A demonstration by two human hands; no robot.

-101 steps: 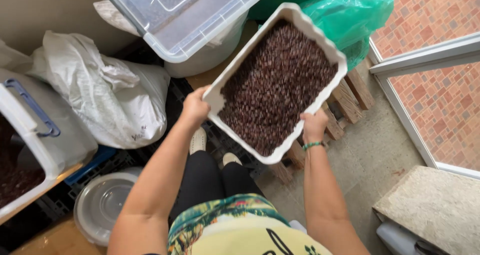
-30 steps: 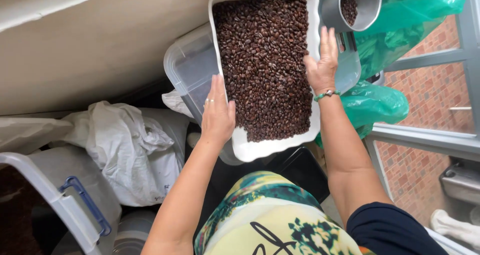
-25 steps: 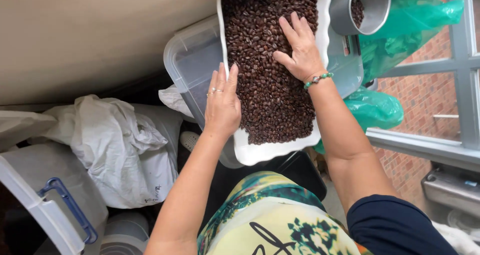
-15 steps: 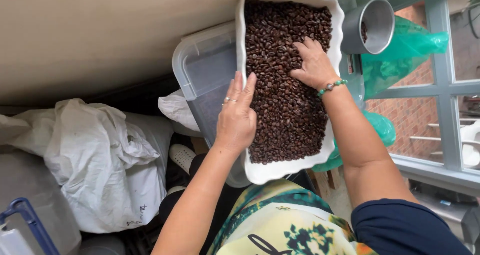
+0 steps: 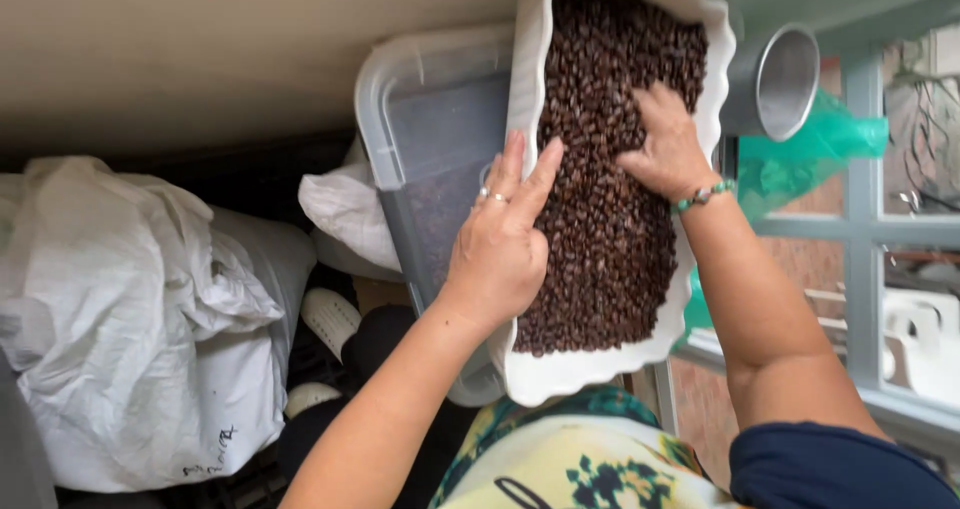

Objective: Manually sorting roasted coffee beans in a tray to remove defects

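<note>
Here the long white scalloped-edged tray (image 5: 520, 369) full of dark brown roasted beans (image 5: 600, 239) sits high in the middle of the view, its near end just above the person's patterned yellow and green top (image 5: 560, 469), its far end running off the upper edge; it lies over a clear plastic storage tub with a rounded rim (image 5: 430, 139), which shows along its left side. The left hand (image 5: 500, 249) rests on the tray's left rim, fingers straight and spread over the beans, a ring on one finger; its grip is loose and flat, clamped on nothing. The right hand (image 5: 665, 149) lies palm-down on the beans further up the tray, fingers bent into the heap; whether any beans are held under it I cannot tell; a green beaded bracelet (image 5: 703, 196) circles that wrist. Just beside the tray's right edge stands a grey metal cylinder-shaped can (image 5: 775, 79), its open mouth turned towards the camera, with a green plastic bag (image 5: 800, 159) below it. To the left, well apart, lies a crumpled white woven sack (image 5: 130, 319).
</note>
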